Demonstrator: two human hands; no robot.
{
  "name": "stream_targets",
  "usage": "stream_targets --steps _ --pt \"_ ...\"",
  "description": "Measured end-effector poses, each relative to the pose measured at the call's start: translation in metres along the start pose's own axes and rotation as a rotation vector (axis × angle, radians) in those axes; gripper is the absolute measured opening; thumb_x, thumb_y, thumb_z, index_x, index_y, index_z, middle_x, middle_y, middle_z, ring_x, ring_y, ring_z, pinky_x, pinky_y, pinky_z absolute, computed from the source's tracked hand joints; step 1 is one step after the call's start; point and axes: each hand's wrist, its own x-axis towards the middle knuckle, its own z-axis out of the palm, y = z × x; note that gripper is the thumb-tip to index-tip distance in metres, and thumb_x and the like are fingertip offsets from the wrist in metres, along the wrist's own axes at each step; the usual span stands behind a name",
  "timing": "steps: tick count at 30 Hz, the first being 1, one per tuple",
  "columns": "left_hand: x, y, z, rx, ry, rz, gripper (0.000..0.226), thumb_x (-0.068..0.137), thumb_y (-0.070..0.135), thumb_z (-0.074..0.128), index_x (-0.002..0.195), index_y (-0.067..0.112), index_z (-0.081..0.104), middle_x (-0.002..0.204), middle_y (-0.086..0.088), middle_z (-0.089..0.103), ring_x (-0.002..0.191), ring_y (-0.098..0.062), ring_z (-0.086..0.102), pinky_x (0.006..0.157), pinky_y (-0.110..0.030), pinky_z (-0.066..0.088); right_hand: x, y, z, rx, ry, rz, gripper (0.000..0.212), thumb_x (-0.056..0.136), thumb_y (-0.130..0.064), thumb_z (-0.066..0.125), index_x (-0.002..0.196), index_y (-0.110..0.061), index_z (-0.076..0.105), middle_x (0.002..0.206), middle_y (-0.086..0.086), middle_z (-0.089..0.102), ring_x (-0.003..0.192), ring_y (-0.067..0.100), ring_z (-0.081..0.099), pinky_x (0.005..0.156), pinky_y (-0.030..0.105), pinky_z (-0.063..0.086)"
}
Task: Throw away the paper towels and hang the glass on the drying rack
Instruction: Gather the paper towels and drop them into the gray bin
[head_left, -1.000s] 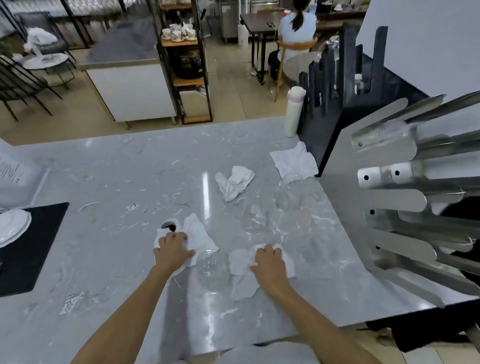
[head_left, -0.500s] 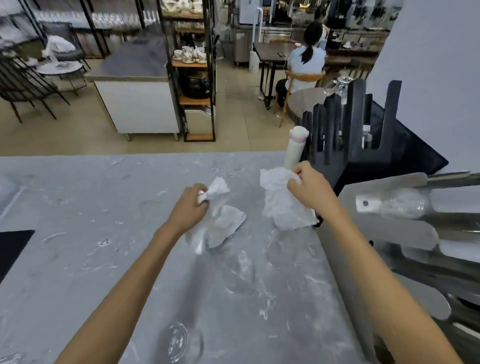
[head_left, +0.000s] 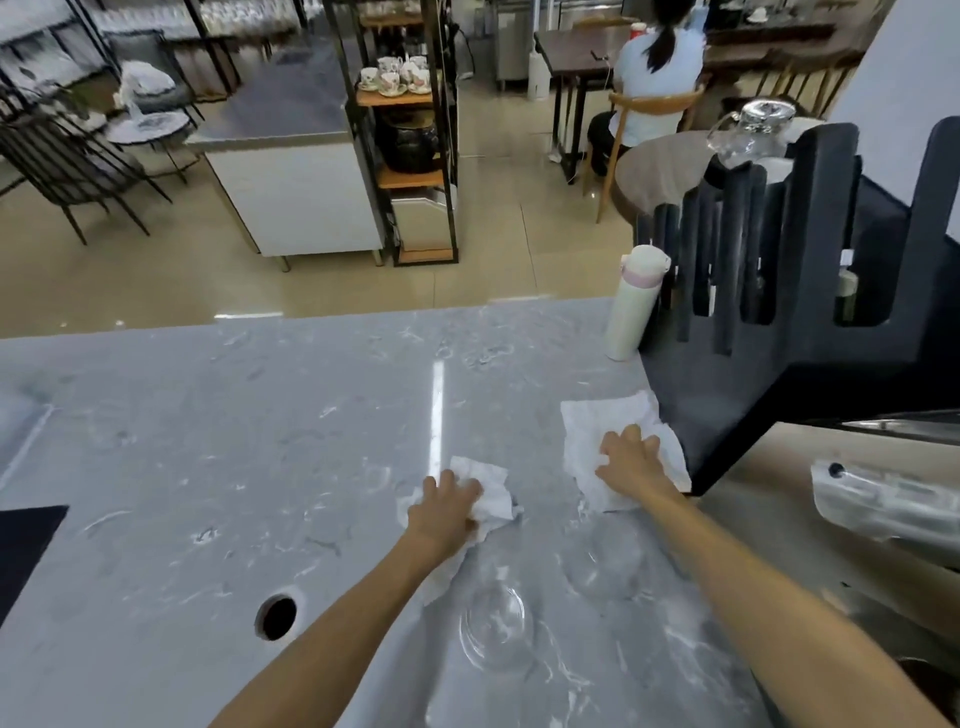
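Paper towels are found in two places on the grey marbled surface (head_left: 208, 467): a crumpled one (head_left: 491, 496) under the left hand (head_left: 444, 512), and a larger, flatter sheet (head_left: 597, 431) under the right hand (head_left: 631, 462), just beside the base of the black slotted stand (head_left: 810, 332). The left grip is seen curled over its towel with part of the paper gathered beneath the palm; the right grip is spread flat and pressed on its sheet, nothing yet clenched. Two clear glasses are noted between the forearms, one near the left forearm (head_left: 496, 621) and a fainter one (head_left: 602, 564) nearer the right. The metal drying rack (head_left: 883, 499) is seen at the right edge. The main hazard is judged to be the glasses: being transparent and close to both forearms, either could be knocked or swept off when the towels are drawn back. A round hole in the surface (head_left: 278, 616) is assumed to be the disposal chute; a loosely gathered towel could miss it or shed scraps. The white bottle (head_left: 631, 306) could be toppled by a careless pull. No brand, label or legible writing is detected.
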Motion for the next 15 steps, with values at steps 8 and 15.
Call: stream_targets --steps 8,15 --pt "-0.043 -0.012 -0.062 -0.383 0.076 -0.041 0.034 0.087 0.015 0.064 0.117 0.011 0.049 0.120 -0.019 0.063 0.106 -0.036 0.061 0.083 -0.039 0.048 -0.056 -0.020 -0.048 0.304 0.088 0.006 0.041 0.091 -0.013 0.049 0.131 -0.004 0.043 0.131 0.015 0.054 0.116 0.035 0.056 0.093 0.039 0.048" --pt "-0.165 0.009 -0.165 -0.764 0.471 0.152 0.027 0.089 0.010 0.059 0.116 0.013 0.058 0.109 -0.012 0.065 0.090 -0.026 0.062 0.070 -0.035 0.052 -0.184 -0.053 -0.156 0.689 0.260 -0.285 0.006 0.087 -0.020 0.051 0.086 -0.017 0.056 0.087 0.002 0.054 0.082 0.023 0.053 0.066 0.030 0.041"
